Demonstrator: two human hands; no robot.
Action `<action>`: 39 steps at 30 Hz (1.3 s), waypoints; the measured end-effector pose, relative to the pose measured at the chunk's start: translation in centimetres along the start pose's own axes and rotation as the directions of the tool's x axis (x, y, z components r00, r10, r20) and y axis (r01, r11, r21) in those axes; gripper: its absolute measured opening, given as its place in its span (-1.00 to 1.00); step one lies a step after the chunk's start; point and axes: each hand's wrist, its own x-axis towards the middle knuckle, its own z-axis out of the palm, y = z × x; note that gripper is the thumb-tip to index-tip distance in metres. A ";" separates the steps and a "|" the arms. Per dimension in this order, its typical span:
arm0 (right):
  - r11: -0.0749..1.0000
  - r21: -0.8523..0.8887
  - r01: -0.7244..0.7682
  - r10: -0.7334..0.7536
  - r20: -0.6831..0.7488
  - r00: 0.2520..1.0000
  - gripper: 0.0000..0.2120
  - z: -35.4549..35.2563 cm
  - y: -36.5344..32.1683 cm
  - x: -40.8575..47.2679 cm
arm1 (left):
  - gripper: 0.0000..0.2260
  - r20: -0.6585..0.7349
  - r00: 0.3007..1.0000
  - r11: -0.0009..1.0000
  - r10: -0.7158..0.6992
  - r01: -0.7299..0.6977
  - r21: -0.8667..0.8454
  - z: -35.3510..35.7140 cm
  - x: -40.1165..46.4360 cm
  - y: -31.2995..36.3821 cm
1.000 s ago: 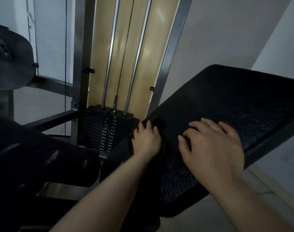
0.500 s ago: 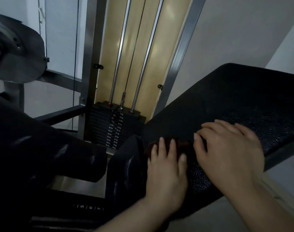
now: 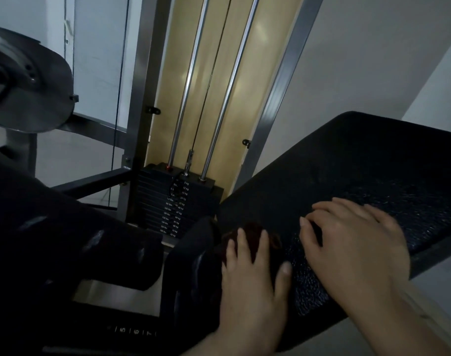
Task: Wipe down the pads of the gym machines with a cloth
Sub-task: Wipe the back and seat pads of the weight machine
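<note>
A large black textured pad (image 3: 360,181) of the gym machine slopes across the right half of the view. My left hand (image 3: 252,281) presses flat with straight fingers on a dark red cloth (image 3: 252,236) at the pad's lower left edge; only a bit of cloth shows past the fingertips. My right hand (image 3: 352,250) rests on the pad just to the right, its fingers bent a little and holding nothing.
Behind the pad stands the weight stack (image 3: 173,204) with two chrome guide rods (image 3: 229,93) and a steel frame (image 3: 283,80). A black roller pad (image 3: 65,240) lies at the left, a metal cam disc (image 3: 31,80) above it. White walls lie beyond.
My left hand has slid with the cloth down and toward me along the pad's left edge. My right hand stays in about the same place on the pad.
</note>
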 end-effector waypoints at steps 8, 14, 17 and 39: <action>1.000 0.023 -0.021 0.021 -0.019 1.000 -0.68 0.2 -0.1 0.0 | -0.43 -0.077 0.974 0.977 -0.212 0.212 -0.016 -0.8 12.8 -2.2; 0.997 0.070 -0.018 0.019 -0.016 1.000 -0.69 -0.2 -0.1 -0.2 | -0.60 -0.141 0.966 0.975 -0.216 0.205 -0.087 -1.1 13.7 -3.4; 0.997 0.081 -0.009 0.009 -0.004 1.000 -0.69 -0.2 0.0 -0.2 | -0.56 -0.115 0.988 0.994 -0.105 0.099 -0.053 -0.2 8.2 -2.3; 0.964 0.266 0.002 -0.146 0.520 0.842 -0.75 -1.7 2.2 5.8 | -0.44 -0.190 0.849 0.785 -0.493 0.341 -0.517 -0.5 7.5 6.0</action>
